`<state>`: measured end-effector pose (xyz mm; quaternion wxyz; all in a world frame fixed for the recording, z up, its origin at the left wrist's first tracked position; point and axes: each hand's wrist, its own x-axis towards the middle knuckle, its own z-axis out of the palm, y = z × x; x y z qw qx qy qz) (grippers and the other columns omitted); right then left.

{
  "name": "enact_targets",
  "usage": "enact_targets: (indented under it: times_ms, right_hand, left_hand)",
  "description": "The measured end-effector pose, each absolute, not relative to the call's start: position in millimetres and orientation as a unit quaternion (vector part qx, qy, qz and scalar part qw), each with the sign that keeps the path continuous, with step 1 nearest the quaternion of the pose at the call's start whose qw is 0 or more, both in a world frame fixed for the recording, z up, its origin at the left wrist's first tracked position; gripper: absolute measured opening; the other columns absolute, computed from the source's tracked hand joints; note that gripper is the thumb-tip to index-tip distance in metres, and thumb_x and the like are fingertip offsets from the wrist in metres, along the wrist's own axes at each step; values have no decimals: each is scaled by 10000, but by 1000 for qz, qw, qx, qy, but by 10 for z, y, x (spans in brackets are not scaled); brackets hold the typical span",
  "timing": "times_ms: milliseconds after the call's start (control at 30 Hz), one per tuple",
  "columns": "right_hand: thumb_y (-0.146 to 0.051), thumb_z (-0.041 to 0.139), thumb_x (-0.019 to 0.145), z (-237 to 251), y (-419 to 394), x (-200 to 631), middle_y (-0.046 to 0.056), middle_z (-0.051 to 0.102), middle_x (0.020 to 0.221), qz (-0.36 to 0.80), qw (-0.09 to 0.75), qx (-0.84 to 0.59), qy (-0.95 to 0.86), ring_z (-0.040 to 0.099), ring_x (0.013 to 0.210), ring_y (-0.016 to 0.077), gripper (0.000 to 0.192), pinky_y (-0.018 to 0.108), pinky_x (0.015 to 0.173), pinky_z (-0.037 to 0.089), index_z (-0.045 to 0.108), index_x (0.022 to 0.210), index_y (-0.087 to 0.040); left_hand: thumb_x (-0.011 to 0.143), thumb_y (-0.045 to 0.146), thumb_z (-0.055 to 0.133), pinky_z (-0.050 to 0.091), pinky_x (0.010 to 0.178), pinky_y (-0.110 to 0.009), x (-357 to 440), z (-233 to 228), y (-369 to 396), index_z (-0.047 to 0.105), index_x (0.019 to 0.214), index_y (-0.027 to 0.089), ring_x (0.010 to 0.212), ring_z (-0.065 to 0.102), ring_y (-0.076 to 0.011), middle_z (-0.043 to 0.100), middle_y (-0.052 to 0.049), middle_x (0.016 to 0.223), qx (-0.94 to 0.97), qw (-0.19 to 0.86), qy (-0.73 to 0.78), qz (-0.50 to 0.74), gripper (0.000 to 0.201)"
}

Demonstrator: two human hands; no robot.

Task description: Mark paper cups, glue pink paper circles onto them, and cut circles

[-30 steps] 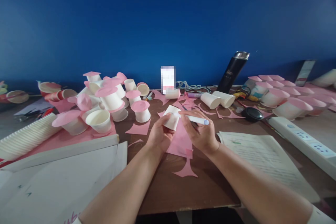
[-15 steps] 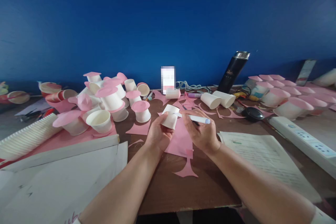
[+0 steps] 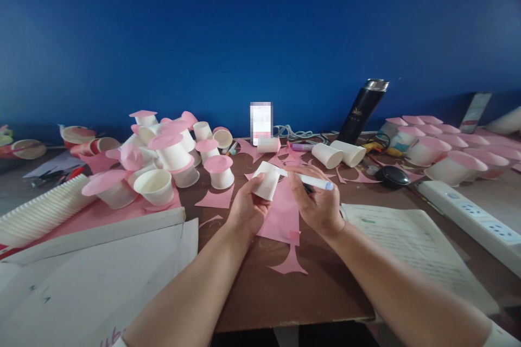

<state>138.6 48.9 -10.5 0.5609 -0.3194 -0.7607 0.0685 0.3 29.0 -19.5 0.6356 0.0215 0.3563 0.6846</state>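
My left hand (image 3: 249,207) is closed round a small white paper cup (image 3: 266,180), which it keeps tilted above the table. A white marker (image 3: 311,181) with a pale blue end lies in the pinch of my right hand (image 3: 319,203). Its tip points left and reaches close to the cup's side; whether it touches I cannot tell. Beneath both hands lies a sheet of pink paper (image 3: 280,222), with a cut pink scrap (image 3: 291,267) in front of it.
Paper cups with pink paper discs (image 3: 169,149) crowd the left, beside a stack of nested cups (image 3: 44,211). Similar cups (image 3: 456,165) stand at right. A black bottle (image 3: 362,114), a phone (image 3: 260,122), a power strip (image 3: 468,211), printed pages (image 3: 411,249) and a white box (image 3: 97,282) surround the hands.
My right hand has shifted slightly to the right with the marker, drawing its tip toward the cup's right edge. The left hand and cup have hardly moved.
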Motion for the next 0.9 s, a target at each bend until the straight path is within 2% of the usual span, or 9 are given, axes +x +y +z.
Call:
enact_targets:
  times_ms: [900]
  right_hand:
    - [-208,558,883,-121,477,1374,46,734,944,75,549,-319,-769,686,864,192,159,333,810,543,682,984,-207]
  left_hand:
    - [675,104,715,417,492,-152,11,-213,291,631,764,149,623,604,-73,660,1,752,31,628,358,690,131]
